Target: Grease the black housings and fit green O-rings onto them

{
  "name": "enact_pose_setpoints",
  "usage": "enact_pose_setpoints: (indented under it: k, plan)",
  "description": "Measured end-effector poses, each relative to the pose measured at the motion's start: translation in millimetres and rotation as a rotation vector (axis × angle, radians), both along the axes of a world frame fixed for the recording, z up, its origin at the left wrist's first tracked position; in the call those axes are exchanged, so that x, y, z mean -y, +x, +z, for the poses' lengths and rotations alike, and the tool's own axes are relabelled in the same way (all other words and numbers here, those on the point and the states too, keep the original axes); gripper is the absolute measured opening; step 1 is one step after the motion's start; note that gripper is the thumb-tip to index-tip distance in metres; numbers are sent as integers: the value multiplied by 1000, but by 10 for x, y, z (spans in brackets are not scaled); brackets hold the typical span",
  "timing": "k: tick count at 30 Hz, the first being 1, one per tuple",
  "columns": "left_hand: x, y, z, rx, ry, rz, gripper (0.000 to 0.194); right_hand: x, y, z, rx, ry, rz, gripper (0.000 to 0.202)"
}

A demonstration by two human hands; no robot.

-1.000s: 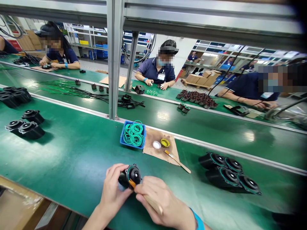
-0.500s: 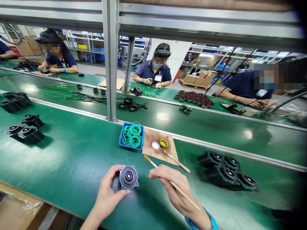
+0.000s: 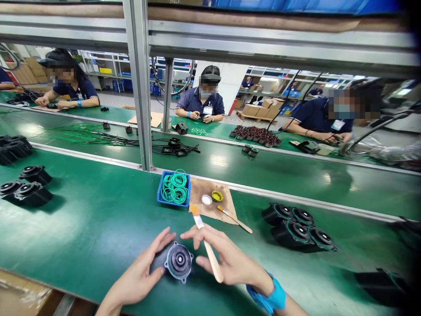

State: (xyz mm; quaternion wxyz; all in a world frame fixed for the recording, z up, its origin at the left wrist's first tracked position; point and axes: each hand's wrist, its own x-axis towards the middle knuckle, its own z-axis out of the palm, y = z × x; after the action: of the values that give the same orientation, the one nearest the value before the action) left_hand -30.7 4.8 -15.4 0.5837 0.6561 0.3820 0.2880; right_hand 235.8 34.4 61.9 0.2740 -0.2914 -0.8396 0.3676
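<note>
A round black motor housing (image 3: 179, 262) with screw ears and a raised centre stands face up on the green bench in front of me. My left hand (image 3: 143, 272) is curved at its left side, thumb and fingers spread; its thumb tip is close to the rim, and I cannot tell if it touches. On the other side, my right hand (image 3: 226, 254) keeps a flat paintbrush (image 3: 210, 254) tucked between its fingers, bristles pointing up and away. That hand's thumb and forefinger reach toward the housing's right and far edges. Beyond them is a blue bin (image 3: 159, 197) of green rubber rings (image 3: 177, 186).
Stained cardboard (image 3: 197, 188) carries a yellow-rimmed cap (image 3: 217, 196), a white lid (image 3: 206, 200) and a second brush (image 3: 241, 224). Housings with green rings (image 3: 297, 230) stand right, other housings (image 3: 33, 193) left. A metal post (image 3: 140, 87) rises behind; co-workers (image 3: 202, 98) sit across.
My left hand has loosened from around the housing. My right hand has come left to the housing, and the brush has swung to a steeper angle. The view has shifted slightly right.
</note>
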Motion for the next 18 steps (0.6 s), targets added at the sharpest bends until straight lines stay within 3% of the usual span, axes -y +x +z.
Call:
enact_pose_setpoints:
  k: [3,5,6,8,13,16,18]
  plan:
    - [54,82,-43,-105,103,86,103,-53,-49,-28,93,-22,107,37]
    - [89,209,-108,-193,158,211,126,-90,-100,-59,150,4,155,44]
    - [102,275,-140,-219,179,265,127,-106,-130,-74,177,32,174,45]
    - [114,378,-190,-208,218,322,115,-128,-190,-101,223,99,197,46]
    - [113,397,-311,-102,309,300,91,-89,-289,-175,343,256,158,47]
    - [55,349,-493,-48,407,362,89,-28,-231,-234,386,332,56,45]
    - [-17,328,-630,-37,461,381,85,22,-110,-240,376,357,-93,47]
